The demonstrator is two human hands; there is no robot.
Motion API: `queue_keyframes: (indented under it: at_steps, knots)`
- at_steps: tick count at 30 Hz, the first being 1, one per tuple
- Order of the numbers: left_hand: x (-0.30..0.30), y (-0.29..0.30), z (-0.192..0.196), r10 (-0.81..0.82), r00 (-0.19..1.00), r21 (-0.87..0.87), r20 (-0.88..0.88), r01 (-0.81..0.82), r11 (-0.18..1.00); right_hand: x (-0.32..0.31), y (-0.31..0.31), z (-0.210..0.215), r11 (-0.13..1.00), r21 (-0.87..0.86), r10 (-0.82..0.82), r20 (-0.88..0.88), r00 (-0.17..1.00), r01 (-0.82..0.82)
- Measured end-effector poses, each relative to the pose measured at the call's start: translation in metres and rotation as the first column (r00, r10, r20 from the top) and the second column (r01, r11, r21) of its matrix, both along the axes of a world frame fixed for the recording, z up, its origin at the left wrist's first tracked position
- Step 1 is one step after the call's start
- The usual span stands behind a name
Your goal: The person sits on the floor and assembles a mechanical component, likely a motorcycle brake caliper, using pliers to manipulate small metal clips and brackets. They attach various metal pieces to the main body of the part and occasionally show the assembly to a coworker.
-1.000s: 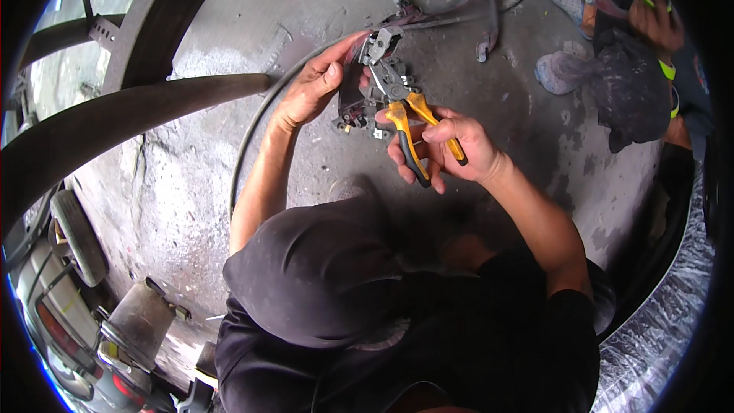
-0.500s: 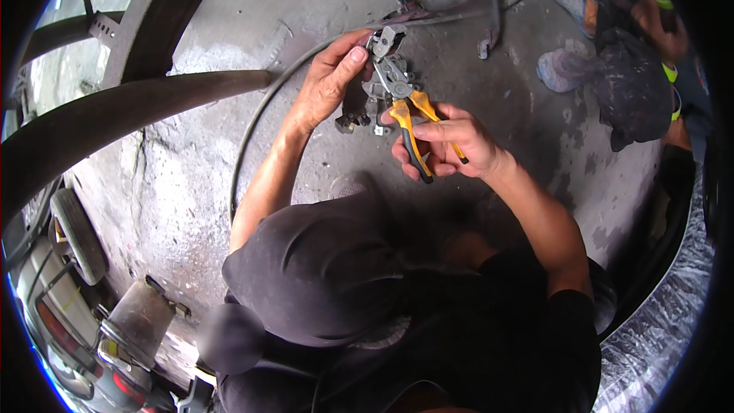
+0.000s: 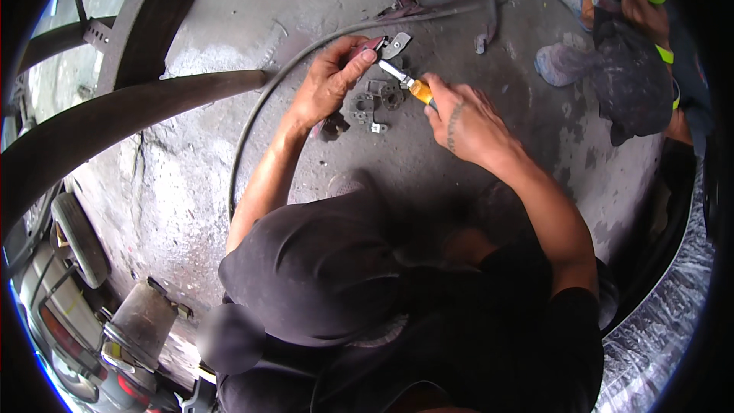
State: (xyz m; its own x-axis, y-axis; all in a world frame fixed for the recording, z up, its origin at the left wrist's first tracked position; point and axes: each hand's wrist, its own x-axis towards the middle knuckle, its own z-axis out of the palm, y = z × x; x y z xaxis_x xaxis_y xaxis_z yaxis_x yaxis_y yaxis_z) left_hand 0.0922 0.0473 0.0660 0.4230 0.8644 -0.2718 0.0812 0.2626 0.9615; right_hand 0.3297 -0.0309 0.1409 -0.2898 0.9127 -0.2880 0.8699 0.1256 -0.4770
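Note:
My left hand pinches a dark red part with a grey bracket sticking out at its right end. Wrapped around the handles of a pair of pliers, my right hand shows its back. The pliers have yellow and dark grips and are seen edge-on, so I cannot tell whether the jaws are closed. Their metal tip reaches up to the held part, beside my left fingertips; whether it touches is unclear. Several grey mechanical pieces lie on the floor just below the tip.
A dark hose curves across the concrete floor around my left side. Thick dark metal beams stand at the left. More dark red parts lie farther off. Another person in dark clothing is at the upper right. A tyre rests at the lower left.
My right hand has turned over, and the pliers have swung from broadside with spread handles to edge-on. The part in my left hand has turned, showing its dark red side.

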Motion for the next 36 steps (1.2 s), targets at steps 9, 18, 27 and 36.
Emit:
queue_keyframes:
  at_steps: [9,18,27,36]
  knots:
    - [-0.002,0.005,-0.018,0.351,0.898,-0.604,0.266,-0.129,0.787,0.031,0.009,-0.057,0.733,-0.649,-0.445,-0.233,0.865,0.202]
    - [-0.008,0.0,-0.026,0.363,0.735,-0.653,0.573,0.142,0.744,0.024,-0.013,-0.136,0.943,-0.096,-0.33,-0.138,0.934,0.319]
    - [-0.015,0.013,-0.032,0.387,0.729,-0.646,0.564,0.098,0.757,-0.055,-0.004,-0.035,0.993,-0.106,-0.114,-0.755,0.646,0.051]
    - [-0.011,0.009,-0.023,0.525,0.797,-0.768,0.298,-0.126,0.627,-0.065,-0.005,-0.044,0.985,-0.128,-0.168,-0.847,0.504,0.113]
